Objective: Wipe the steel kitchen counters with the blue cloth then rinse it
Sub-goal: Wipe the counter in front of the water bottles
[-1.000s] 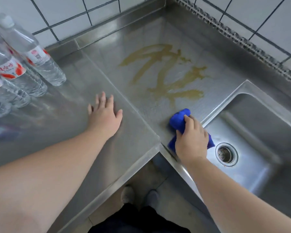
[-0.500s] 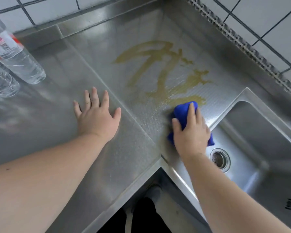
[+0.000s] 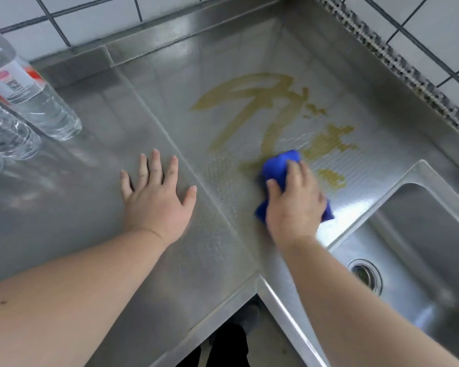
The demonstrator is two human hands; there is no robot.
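Observation:
A bunched blue cloth (image 3: 278,168) lies on the steel corner counter (image 3: 223,62), held down by my right hand (image 3: 294,205), whose fingers curl over it. The cloth's far end overlaps the near edge of a yellow-brown smear (image 3: 270,109) that spreads toward the back corner. My left hand (image 3: 157,200) rests flat, fingers spread, on the left counter section (image 3: 96,144), holding nothing. The sink basin (image 3: 419,242) with its round drain (image 3: 366,275) sits just right of my right hand.
Clear plastic water bottles (image 3: 29,102) with red and white labels stand at the far left of the counter. White tiled walls (image 3: 419,30) rise behind the steel backsplash. The counter's front edges meet in an inner corner near my legs (image 3: 228,348).
My right hand has slid the blue cloth away from the sink's edge and into the near part of the smear. My left hand stays planted flat on the left counter.

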